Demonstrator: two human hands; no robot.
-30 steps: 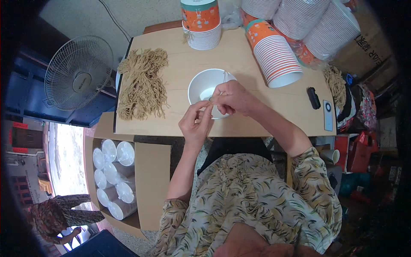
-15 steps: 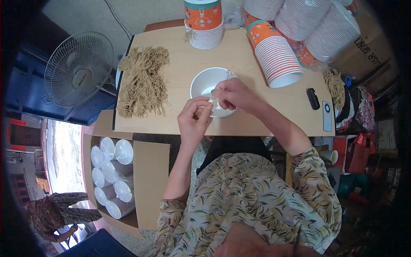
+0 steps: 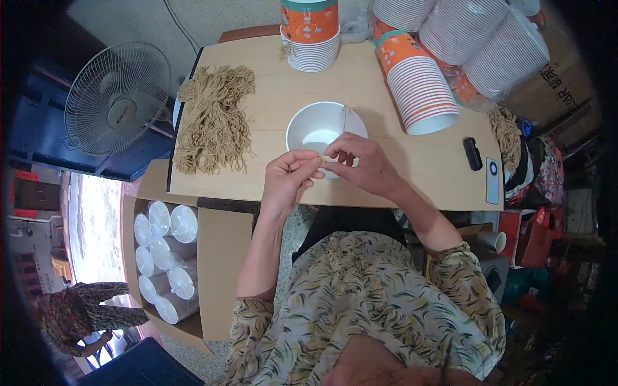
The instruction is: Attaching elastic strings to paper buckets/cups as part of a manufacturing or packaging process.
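A white round paper tub [image 3: 302,125] stands on the table, its open mouth facing me. From its far right rim a thin tan cord [image 3: 346,116] hangs down inside. Over the tub's near rim, my left hand [image 3: 290,177] is closed in a pinch. My right hand [image 3: 365,166] meets it there, thumb and forefinger closed too. A small pale bit between the fingertips looks like cord, though most of it is hidden. Left of the tub lies a heap of tan cords [image 3: 215,122].
Behind stands a stack of orange-and-white tubs [image 3: 312,38]; another stack [image 3: 421,90] lies tilted at right, near bagged stacks [image 3: 467,29]. A black object [image 3: 472,153] and phone-like slab [image 3: 492,180] lie at the right edge. Left are a fan [image 3: 119,100] and carton [image 3: 225,276] of wrapped tubs.
My right hand has come down out of the tub's mouth toward my left fingertips, uncovering the cord at the far rim. My left hand has shifted only slightly.
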